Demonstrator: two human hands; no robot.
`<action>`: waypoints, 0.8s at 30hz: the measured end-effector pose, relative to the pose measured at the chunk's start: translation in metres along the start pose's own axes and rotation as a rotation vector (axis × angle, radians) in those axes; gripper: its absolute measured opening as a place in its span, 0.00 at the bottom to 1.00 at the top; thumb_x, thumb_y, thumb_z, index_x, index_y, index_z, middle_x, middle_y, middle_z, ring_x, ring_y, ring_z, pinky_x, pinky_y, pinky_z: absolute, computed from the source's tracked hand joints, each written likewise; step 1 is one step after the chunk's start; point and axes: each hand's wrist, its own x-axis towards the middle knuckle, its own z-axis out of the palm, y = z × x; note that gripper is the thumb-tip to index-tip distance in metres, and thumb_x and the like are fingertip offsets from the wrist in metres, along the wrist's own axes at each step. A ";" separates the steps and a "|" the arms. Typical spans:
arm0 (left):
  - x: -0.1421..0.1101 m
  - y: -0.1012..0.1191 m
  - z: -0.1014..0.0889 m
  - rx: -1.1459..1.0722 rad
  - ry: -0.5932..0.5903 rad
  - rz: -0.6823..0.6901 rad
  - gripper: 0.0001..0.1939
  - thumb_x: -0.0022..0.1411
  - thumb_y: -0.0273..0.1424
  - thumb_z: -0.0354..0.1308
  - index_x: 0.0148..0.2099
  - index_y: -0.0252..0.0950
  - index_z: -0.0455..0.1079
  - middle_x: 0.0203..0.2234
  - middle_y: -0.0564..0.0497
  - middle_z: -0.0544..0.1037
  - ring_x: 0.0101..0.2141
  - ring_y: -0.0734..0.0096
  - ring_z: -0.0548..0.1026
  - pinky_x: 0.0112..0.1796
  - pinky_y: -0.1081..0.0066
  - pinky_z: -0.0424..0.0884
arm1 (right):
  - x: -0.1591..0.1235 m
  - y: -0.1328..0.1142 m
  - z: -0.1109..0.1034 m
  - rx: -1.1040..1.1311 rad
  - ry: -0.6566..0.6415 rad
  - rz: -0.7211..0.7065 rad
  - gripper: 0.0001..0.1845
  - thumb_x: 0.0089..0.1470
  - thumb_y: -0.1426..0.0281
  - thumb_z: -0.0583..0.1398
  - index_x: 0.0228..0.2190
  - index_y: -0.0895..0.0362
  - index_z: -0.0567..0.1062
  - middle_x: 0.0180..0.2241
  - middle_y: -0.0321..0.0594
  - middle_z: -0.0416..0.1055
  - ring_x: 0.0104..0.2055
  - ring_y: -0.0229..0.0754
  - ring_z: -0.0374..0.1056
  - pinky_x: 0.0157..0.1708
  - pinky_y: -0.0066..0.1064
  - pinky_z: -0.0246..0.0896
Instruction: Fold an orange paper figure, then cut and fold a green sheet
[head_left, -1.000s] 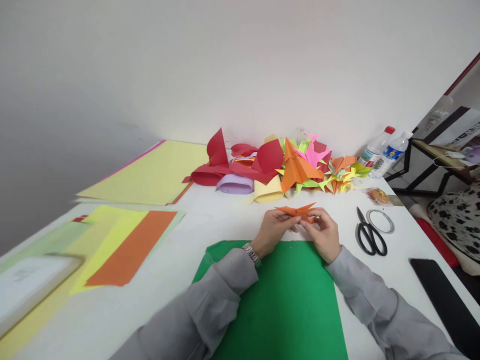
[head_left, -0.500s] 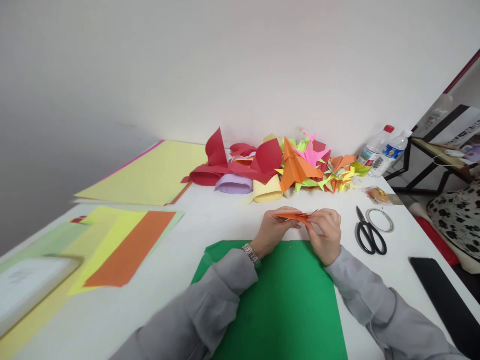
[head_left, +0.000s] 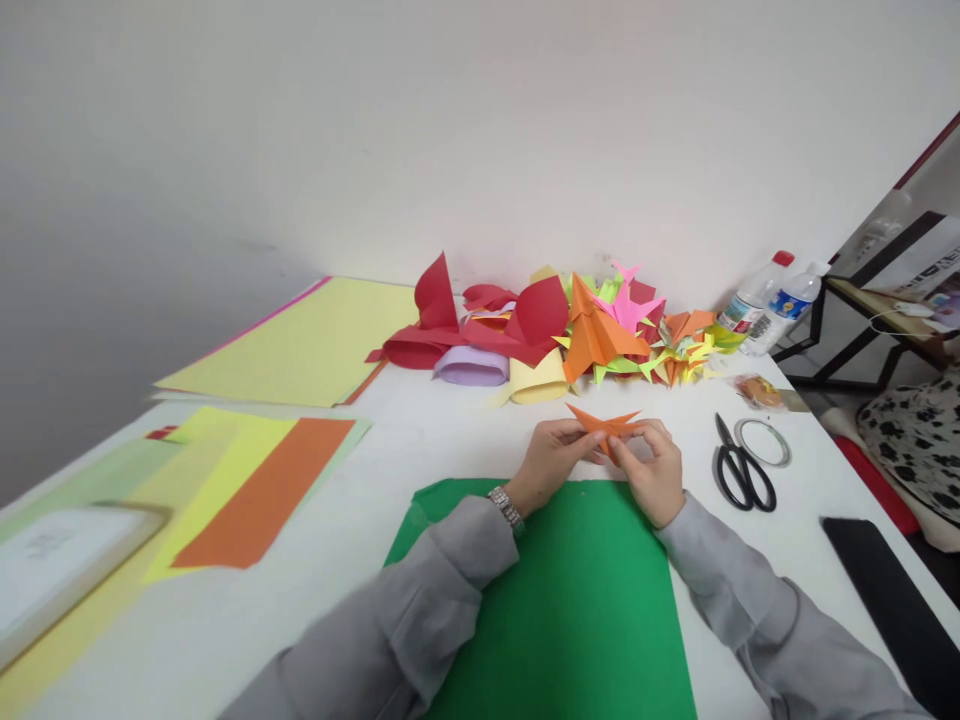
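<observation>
Between my two hands is an orange folded paper piece (head_left: pixel 606 424), with two points spread out to the left and right at its top. My left hand (head_left: pixel 553 458) pinches its left side with thumb and fingers. On its right side, my right hand (head_left: pixel 649 470) grips it the same way, the two thumbs almost meeting at the middle. Parts of the fold are hidden behind my fingers. Both hands are held over the far edge of a green sheet (head_left: pixel 577 590) lying on the white table.
Behind my hands lie red paper shapes (head_left: pixel 420 345), an orange paper plane (head_left: pixel 596 335) and several folded stars. Scissors (head_left: pixel 742 475), a tape roll (head_left: pixel 763 442) and a black phone-like slab (head_left: pixel 885 600) are at right. Paper sheets (head_left: pixel 262 490) and a white box (head_left: pixel 60 570) lie left.
The orange paper was seen nearly edge-on as a flat strip; now it is turned so that its two points stand out at the top. Both thumbs have moved to its middle.
</observation>
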 end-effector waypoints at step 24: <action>0.006 -0.003 -0.003 -0.211 0.061 -0.126 0.22 0.49 0.46 0.66 0.26 0.28 0.75 0.18 0.45 0.77 0.19 0.70 0.75 0.23 0.70 0.73 | 0.003 0.000 0.002 0.319 -0.150 0.318 0.11 0.44 0.62 0.66 0.26 0.55 0.74 0.23 0.35 0.72 0.26 0.40 0.66 0.28 0.32 0.62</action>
